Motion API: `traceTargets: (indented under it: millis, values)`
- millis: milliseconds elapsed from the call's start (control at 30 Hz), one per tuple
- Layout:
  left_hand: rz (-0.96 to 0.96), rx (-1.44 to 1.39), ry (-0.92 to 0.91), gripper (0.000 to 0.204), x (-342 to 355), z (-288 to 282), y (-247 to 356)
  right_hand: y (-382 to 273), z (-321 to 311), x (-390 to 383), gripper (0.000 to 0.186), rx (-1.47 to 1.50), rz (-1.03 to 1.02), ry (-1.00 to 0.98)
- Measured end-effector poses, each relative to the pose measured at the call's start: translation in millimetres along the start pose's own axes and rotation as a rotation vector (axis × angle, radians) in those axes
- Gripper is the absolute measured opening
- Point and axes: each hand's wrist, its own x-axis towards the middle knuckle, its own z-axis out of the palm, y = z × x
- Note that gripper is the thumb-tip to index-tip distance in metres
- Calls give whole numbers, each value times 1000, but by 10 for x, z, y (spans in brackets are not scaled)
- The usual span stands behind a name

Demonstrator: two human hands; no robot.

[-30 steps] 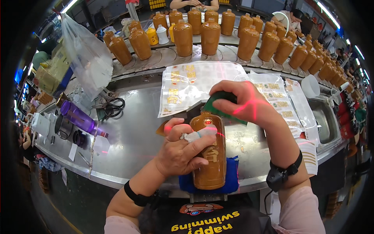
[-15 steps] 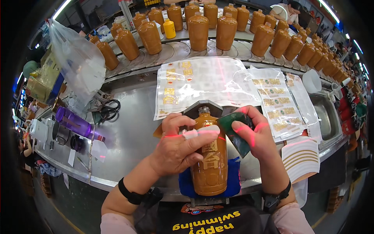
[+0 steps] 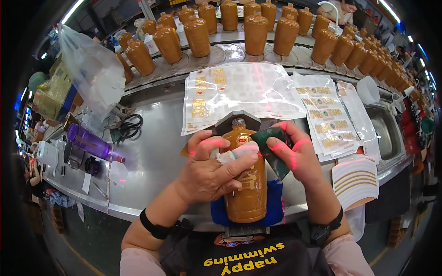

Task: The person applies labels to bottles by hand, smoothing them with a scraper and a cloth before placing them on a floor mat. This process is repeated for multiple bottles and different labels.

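Observation:
A glossy brown bottle (image 3: 246,204) lies in front of me, neck pointing away, with gold lettering and a small red emblem on its face. It rests on a blue pad (image 3: 275,202), its neck end at a grey angled metal stop (image 3: 237,118). My left hand (image 3: 202,170) is over the bottle's left side, fingers apart, one finger in a white cloth cover (image 3: 238,152) laid across the lettering. My right hand (image 3: 299,158) pinches a thin dark green scraper (image 3: 276,156) between thumb and fingers, its edge beside the bottle's upper right side.
Sheets of gold labels (image 3: 244,92) lie beyond the bottle, with more label strips (image 3: 329,119) to their right. Brown bottles (image 3: 256,34) line a curved conveyor. Scissors (image 3: 131,126), a purple bottle (image 3: 87,142) and a plastic bag (image 3: 92,69) are left; a sink (image 3: 386,133) is right.
Bottles on the conveyor have shifted right. The left hand's covered finger now lies further down over the lettering; the scraper stays in the right hand, tilted slightly differently.

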Motion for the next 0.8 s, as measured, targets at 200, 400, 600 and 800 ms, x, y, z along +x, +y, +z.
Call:
traceTargets:
  millis: [200,400,600,800]
  values:
    - [-260,-157,70,55,-241,-22,170,-338,-20,253,24,-228,-67,-131]
    - [-442,-288,214,54,-552,102,319,-574,296,115,20,-926,-913,-366]
    - [-503,-342,260,56,-586,165,450,-499,217,322,15,-707,-699,-53]
    - [-555,-382,333,58,-657,175,471,-529,221,-307,16,-379,-558,-638]
